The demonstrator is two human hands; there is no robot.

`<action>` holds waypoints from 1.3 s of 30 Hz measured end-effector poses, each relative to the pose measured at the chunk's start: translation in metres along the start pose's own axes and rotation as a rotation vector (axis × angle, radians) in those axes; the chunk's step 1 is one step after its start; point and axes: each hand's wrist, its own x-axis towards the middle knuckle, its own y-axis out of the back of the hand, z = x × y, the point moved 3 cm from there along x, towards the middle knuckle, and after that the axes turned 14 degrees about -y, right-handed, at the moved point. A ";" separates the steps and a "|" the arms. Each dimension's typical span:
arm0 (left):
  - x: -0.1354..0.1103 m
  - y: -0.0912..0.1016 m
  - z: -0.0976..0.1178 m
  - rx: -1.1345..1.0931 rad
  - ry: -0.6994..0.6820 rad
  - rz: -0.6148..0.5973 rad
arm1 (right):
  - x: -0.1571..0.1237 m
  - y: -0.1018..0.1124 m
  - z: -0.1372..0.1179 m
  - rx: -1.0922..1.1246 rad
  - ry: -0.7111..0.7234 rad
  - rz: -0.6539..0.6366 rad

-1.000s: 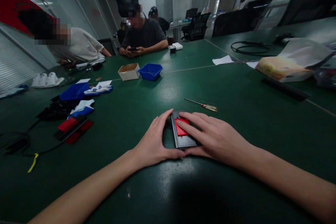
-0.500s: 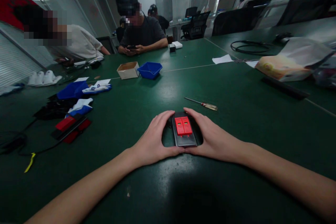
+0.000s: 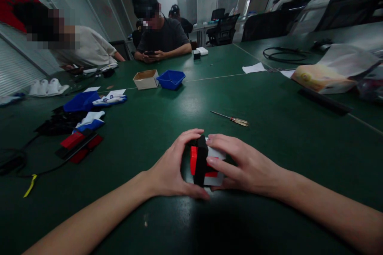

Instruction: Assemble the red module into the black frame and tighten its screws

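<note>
Green table (image 3: 278, 103), box (image 3: 146, 80) beside blue tray (image 3: 171, 80), contents unseen; left hand (image 3: 170, 169), right hand (image 3: 249, 167), grips tight on module (image 3: 201, 159).

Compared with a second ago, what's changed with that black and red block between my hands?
The black and red block lay flat on the table, red face up. Now the left hand and right hand grip it and have tipped it onto its edge, red face toward the left hand and a white side showing. The screwdriver, blue tray and cardboard box have not moved.
</note>
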 end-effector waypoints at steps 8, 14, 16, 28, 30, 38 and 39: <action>-0.005 0.006 0.001 0.003 -0.234 0.026 | 0.017 0.015 -0.020 0.214 0.029 -0.104; -0.006 0.000 0.012 0.019 -0.235 0.018 | 0.011 0.010 -0.027 0.137 0.120 0.012; -0.009 -0.004 0.014 0.007 -0.233 0.035 | 0.011 0.008 -0.034 0.131 0.173 0.043; -0.009 -0.001 0.012 -0.022 -0.153 -0.027 | 0.000 -0.003 -0.009 0.238 -0.162 0.166; -0.008 0.004 0.006 -0.038 -0.111 0.023 | 0.004 -0.014 0.012 0.255 -0.500 0.116; -0.005 0.019 -0.001 0.101 -0.233 0.126 | 0.034 -0.056 0.028 0.179 -0.671 -0.282; -0.005 0.019 -0.001 0.111 -0.232 0.110 | 0.035 -0.057 0.028 0.188 -0.673 -0.282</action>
